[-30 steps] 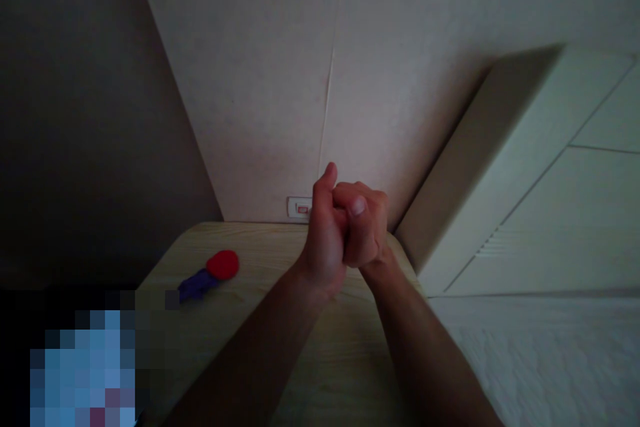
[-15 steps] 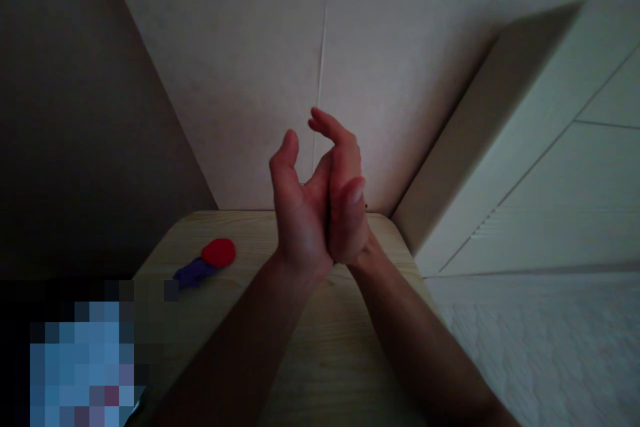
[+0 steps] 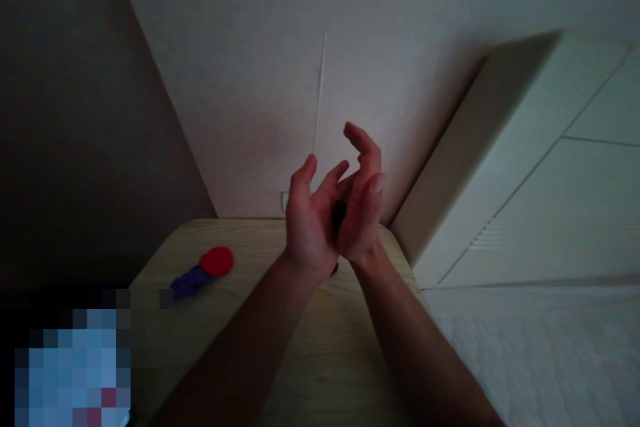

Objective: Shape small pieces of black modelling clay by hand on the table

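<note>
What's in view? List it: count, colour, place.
Dark lump: 1, black, between left hand and right hand.
Dark bit: 1, black, just below hands.
Table: 1, pale wood, below them.
Round piece: 1, red, on table, left.
Crumpled piece: 1, purple, beside round piece.
Wall: 1, grey, behind table.
Wall seam: 1, pale, above hands.
Wall plate: 1, pale, behind left hand.
Dark surface: 1, near-black, far left.
Panelled furniture: 1, cream, right.
Quilted cloth: 1, white, lower right.
Pixelated patch: 1, blue, lower left.
Hands and forearms: 2 each, bare, centre.

Dim light throughout; the flat dark wall (image 3: 65, 113) left of the pale, round-cornered wooden table (image 3: 330, 340) lies in deep shadow, and blocky blue pixelation (image 3: 75, 363) masks its near-left side.
</note>
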Action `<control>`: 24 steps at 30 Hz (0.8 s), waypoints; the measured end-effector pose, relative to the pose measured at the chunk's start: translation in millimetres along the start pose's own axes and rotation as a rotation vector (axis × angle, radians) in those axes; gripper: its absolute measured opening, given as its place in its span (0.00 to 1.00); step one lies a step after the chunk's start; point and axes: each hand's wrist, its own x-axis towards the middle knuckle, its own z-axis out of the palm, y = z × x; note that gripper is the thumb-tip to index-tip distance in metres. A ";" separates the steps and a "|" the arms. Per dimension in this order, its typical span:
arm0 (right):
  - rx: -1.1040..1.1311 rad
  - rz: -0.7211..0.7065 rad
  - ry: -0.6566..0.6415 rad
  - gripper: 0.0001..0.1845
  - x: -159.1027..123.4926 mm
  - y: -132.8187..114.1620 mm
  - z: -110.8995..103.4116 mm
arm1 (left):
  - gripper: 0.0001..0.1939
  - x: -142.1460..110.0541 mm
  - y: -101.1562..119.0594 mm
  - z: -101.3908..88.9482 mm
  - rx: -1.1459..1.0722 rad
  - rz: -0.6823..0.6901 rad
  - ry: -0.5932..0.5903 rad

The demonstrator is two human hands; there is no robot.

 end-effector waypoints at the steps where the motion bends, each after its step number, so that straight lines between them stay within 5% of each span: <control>1: 0.036 0.030 0.134 0.28 -0.8 2.9 1.5 | 0.27 1.4 -1.1 -2.3 -0.010 -0.005 0.015; 3: 0.173 0.018 0.288 0.30 -1.8 8.2 2.4 | 0.28 4.1 -1.5 -7.3 -0.033 -0.020 0.054; 6: 0.248 0.035 0.329 0.28 1.1 13.4 -8.2 | 0.32 7.5 2.6 -13.6 -0.057 0.008 0.027; 12: 0.173 0.092 -0.218 0.10 11.3 5.0 -47.5 | 0.34 4.3 17.2 -13.1 -0.016 0.055 0.024; 15: 0.157 0.088 -0.349 0.05 11.0 -1.6 -50.7 | 0.34 1.8 20.5 -10.3 0.009 0.064 0.046; 18: 0.279 0.181 -0.326 0.04 10.3 -0.7 -46.8 | 0.29 4.5 19.5 -9.8 0.027 0.116 0.097; 22: 0.537 0.374 -0.131 0.11 10.9 9.4 -43.7 | 0.13 12.1 13.3 -12.9 0.127 0.269 0.179; 24: 0.643 0.427 -0.039 0.14 11.4 14.6 -43.7 | 0.10 14.1 9.8 -14.8 0.199 0.321 0.128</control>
